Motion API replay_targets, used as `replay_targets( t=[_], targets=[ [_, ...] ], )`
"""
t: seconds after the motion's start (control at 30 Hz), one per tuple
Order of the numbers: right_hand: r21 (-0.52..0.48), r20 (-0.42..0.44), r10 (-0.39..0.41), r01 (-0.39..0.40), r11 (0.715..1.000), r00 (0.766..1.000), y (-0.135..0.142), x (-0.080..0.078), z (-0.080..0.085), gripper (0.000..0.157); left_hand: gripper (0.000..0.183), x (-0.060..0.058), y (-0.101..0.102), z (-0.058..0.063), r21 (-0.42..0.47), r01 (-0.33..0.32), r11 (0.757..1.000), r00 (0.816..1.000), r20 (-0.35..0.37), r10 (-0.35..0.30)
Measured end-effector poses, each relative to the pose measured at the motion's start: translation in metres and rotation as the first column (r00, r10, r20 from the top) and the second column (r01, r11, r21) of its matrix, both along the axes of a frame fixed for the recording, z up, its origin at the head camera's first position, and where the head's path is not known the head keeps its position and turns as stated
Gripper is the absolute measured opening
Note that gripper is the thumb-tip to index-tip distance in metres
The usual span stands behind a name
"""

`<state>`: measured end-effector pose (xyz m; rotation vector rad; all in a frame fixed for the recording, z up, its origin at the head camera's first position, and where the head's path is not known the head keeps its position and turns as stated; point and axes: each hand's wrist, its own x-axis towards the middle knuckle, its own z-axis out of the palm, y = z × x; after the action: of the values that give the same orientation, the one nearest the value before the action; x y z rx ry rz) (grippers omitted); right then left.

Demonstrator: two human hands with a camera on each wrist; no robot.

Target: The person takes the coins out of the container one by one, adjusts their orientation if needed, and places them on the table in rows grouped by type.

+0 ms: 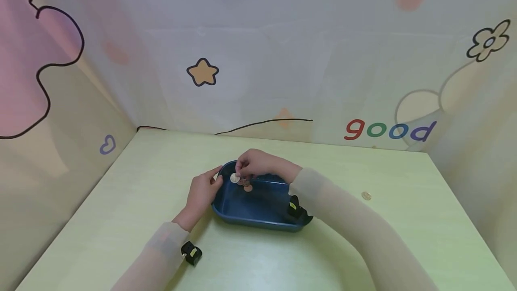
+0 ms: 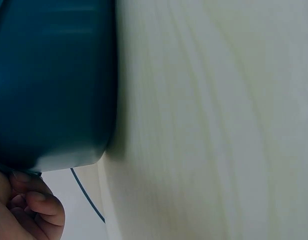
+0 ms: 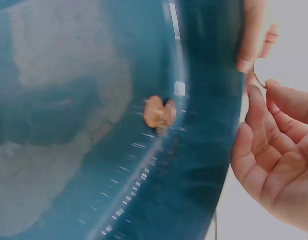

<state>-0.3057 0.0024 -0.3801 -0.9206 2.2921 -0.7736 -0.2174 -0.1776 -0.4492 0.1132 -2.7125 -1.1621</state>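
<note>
A dark blue plastic basin (image 1: 258,226) rests on the table. My left hand (image 1: 202,190) grips its left rim; in the left wrist view, the fingers (image 2: 46,212) are curled beside the basin's wall. Over the far left part of the basin, my right hand (image 1: 256,163) pinches a coin (image 1: 234,178) between thumb and finger. The right wrist view shows this coin (image 3: 258,74) nearly edge-on. Below it, a few copper-coloured coins (image 1: 248,188) lie together inside the basin; in the right wrist view these coins (image 3: 154,112) partly overlap.
One gold-coloured coin (image 1: 366,196) lies on the pale wood-grain table (image 1: 121,219), to the right of the basin. A printed cloth backdrop (image 1: 258,57) stands behind the table and along both sides. Black wrist devices (image 1: 191,253) are on both sleeves.
</note>
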Motion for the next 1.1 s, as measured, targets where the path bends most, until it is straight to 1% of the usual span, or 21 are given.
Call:
replay_targets(
  t=[0.17, 0.3, 0.4, 0.5, 0.63, 0.87, 1.0, 1.1],
  targets=[
    [-0.012, -0.022, -0.02, 0.02, 1.0, 1.0, 0.009, 0.0, 0.013, 0.013, 0.041, 0.0, -0.001, -0.001, -0.01, -0.001, 1.0, 1.0, -0.017, 0.001],
    [-0.036, -0.065, -0.028, 0.026, 0.999, 0.997, 0.019, 0.003, 0.021, 0.013, 0.042, 0.0, 0.0, 0.0, -0.014, 0.004, 1.0, 1.0, -0.005, -0.004],
    [-0.071, -0.081, -0.062, 0.057, 0.996, 0.995, 0.027, 0.007, 0.026, 0.013, 0.042, 0.0, 0.0, 0.0, -0.014, 0.005, 1.0, 1.0, 0.003, -0.005],
    [-0.11, -0.093, -0.113, 0.102, 0.989, 0.989, 0.037, 0.01, 0.027, 0.012, 0.042, 0.001, 0.0, 0.0, -0.013, 0.002, 1.0, 1.0, 0.004, -0.002],
    [-0.148, -0.087, -0.187, 0.173, 0.974, 0.979, 0.053, 0.016, 0.028, 0.013, 0.042, 0.001, 0.0, 0.0, -0.01, 0.003, 1.0, 1.0, 0.002, -0.003],
    [-0.213, -0.056, -0.278, 0.26, 0.942, 0.959, 0.085, 0.024, 0.033, 0.015, 0.042, 0.001, 0.0, -0.001, -0.003, 0.01, 1.0, 1.0, 0.0, -0.01],
    [-0.232, -0.069, -0.343, 0.319, 0.919, 0.937, 0.106, 0.027, 0.033, 0.017, 0.043, 0.0, 0.0, -0.001, -0.007, 0.008, 1.0, 1.0, -0.001, -0.008],
    [-0.232, -0.07, -0.388, 0.364, 0.902, 0.919, 0.124, 0.03, 0.028, 0.017, 0.043, 0.0, 0.0, 0.0, -0.01, 0.005, 1.0, 1.0, 0.002, -0.005]
  ],
)
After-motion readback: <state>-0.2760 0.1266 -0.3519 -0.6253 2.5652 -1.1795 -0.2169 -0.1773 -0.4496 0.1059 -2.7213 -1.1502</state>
